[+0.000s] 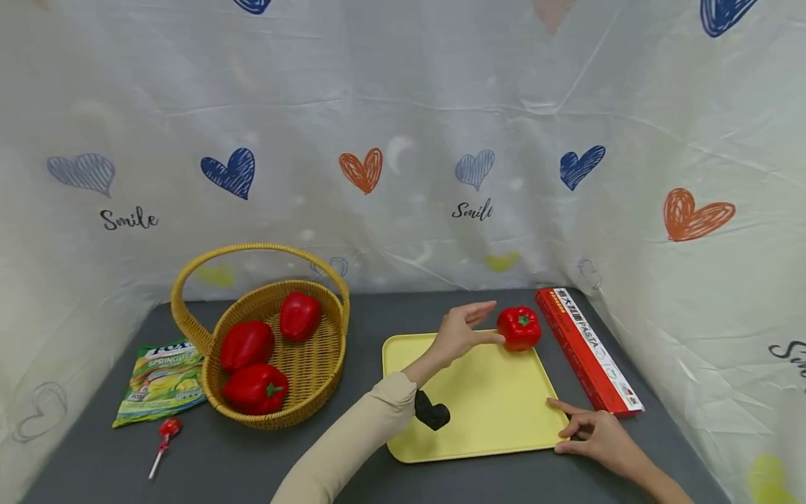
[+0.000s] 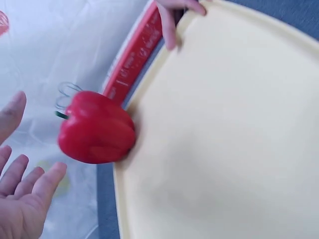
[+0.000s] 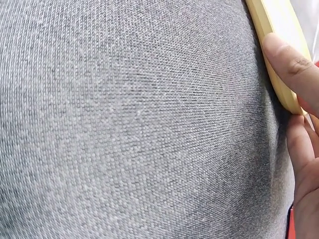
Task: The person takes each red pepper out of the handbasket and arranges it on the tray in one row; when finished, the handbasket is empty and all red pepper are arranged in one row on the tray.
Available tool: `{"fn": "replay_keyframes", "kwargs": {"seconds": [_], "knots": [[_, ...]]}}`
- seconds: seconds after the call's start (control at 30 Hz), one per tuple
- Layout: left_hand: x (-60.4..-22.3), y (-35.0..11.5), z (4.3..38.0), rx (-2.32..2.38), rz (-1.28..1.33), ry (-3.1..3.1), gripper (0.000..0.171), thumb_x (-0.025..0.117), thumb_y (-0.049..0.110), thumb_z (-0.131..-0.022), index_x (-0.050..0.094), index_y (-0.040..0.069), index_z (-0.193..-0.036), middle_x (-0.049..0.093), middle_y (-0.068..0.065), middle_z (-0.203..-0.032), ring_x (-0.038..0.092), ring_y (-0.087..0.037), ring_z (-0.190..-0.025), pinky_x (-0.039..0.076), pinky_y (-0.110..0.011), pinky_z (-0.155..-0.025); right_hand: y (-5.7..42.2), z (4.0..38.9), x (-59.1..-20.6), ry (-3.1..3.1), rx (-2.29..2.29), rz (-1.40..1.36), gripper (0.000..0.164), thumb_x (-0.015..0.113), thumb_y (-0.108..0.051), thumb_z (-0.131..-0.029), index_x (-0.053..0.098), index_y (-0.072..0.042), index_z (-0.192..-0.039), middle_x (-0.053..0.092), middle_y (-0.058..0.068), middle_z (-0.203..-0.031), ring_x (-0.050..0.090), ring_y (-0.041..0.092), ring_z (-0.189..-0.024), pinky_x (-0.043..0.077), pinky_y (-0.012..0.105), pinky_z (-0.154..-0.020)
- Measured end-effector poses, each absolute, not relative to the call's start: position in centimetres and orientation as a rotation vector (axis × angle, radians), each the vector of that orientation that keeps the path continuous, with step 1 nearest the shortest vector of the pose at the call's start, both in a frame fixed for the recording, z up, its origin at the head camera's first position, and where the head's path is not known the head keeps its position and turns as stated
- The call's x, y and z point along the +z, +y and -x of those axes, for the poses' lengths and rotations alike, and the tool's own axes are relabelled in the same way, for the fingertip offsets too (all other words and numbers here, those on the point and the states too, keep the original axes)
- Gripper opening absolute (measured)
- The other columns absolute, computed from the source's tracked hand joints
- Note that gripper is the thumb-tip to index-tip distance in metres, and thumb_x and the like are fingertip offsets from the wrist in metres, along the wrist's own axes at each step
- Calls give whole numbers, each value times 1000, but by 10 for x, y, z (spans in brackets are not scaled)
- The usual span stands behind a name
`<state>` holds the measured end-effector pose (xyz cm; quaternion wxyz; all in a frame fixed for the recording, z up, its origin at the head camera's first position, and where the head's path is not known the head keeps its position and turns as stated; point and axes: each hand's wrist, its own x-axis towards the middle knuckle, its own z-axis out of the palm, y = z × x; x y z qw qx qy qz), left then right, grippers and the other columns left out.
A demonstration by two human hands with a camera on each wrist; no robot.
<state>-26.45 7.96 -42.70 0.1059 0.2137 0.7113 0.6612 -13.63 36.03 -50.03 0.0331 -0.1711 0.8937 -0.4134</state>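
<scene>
A red bell pepper (image 1: 519, 328) with a green stem sits at the far right corner of the yellow tray (image 1: 478, 392). My left hand (image 1: 460, 334) is just left of it, fingers and thumb spread apart. In the left wrist view a gap shows between that hand (image 2: 25, 194) and the pepper (image 2: 97, 128). At the tray's near right corner, my right hand (image 1: 598, 437) grips the edge. Up close, its thumb and fingers (image 3: 286, 59) lie around the tray's rounded corner (image 3: 279, 84).
On the left stands a wicker basket (image 1: 317, 350) with a tall handle, holding three red peppers (image 1: 255, 388). A green-yellow candy bag (image 1: 165, 385) and a red lollipop (image 1: 168, 428) lie beside it. A red pasta box (image 1: 588, 353) lies right of the tray. A heart-printed curtain (image 1: 403, 245) hangs behind.
</scene>
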Motion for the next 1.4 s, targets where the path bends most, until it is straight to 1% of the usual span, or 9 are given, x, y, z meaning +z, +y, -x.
{"fn": "replay_keyframes", "kwargs": {"seconds": [0.4, 0.63, 0.73, 0.8, 0.97, 1.07, 1.23, 1.3, 1.4], "knots": [[-400, -32, 208, 1952, -648, 2128, 59, 76, 9, -82, 53, 9, -137, 51, -9, -140, 46, -23, -131, 46, -29, -98, 356, 135, -496, 2780, -1183, 462, 17, 85, -27, -69, 70, -21, -72, 58, 25, -124, 45, -20, -104, 52, 17, -66], [-399, -101, 190, 1946, -587, 2134, 58, 76, 10, -82, 54, -1, -135, 52, -17, -137, 47, -31, -129, 49, -33, -95, 362, 131, -496, 2804, -1188, 473, 16, 86, -26, -69, 70, -21, -72, 66, 5, -121, 45, -21, -103, 52, 15, -68], [-397, -132, 186, 1915, -544, 2134, 57, 76, 13, -82, 55, -2, -133, 54, -18, -135, 48, -32, -127, 50, -33, -93, 361, 132, -496, 2801, -1172, 466, 16, 85, -26, -69, 71, -21, -73, 65, 12, -122, 46, -20, -103, 52, 16, -66], [-394, -155, 184, 1876, -551, 2107, 56, 75, 12, -83, 55, -2, -133, 53, -20, -135, 47, -33, -128, 50, -34, -93, 360, 134, -496, 2784, -1163, 437, 15, 85, -27, -70, 72, -21, -73, 61, 21, -122, 47, -20, -101, 49, 16, -60], [-389, -213, 187, 1690, -645, 2075, 52, 70, 7, -87, 52, -3, -135, 53, -19, -136, 54, -23, -123, 52, -33, -90, 356, 138, -495, 2742, -1164, 377, 15, 84, -28, -72, 72, -20, -74, 57, 27, -125, 48, -19, -98, 39, 22, -46], [-389, -243, 191, 1591, -712, 2087, 52, 67, 6, -89, 50, -5, -136, 56, -9, -135, 56, -12, -119, 50, -31, -92, 356, 138, -495, 2740, -1182, 388, 15, 85, -27, -71, 72, -19, -74, 57, 27, -124, 48, -19, -99, 37, 23, -44], [-391, -275, 198, 1474, -838, 2106, 54, 66, 5, -89, 46, -9, -137, 56, 6, -134, 51, -3, -122, 45, -33, -98, 356, 138, -495, 2756, -1196, 446, 15, 85, -26, -71, 72, -18, -73, 57, 28, -123, 49, -18, -100, 34, 25, -41], [-393, -281, 201, 1417, -861, 2131, 54, 67, 5, -88, 48, -8, -137, 56, 4, -135, 49, -1, -123, 45, -34, -99, 356, 138, -495, 2760, -1194, 453, 15, 85, -26, -71, 71, -19, -73, 57, 29, -122, 49, -18, -100, 35, 24, -41], [-398, -285, 204, 1327, -868, 2185, 54, 70, 9, -87, 51, -4, -136, 53, -9, -137, 44, -5, -129, 45, -37, -100, 356, 137, -496, 2759, -1191, 445, 15, 85, -26, -71, 71, -20, -72, 58, 29, -122, 49, -18, -99, 35, 24, -42]]}}
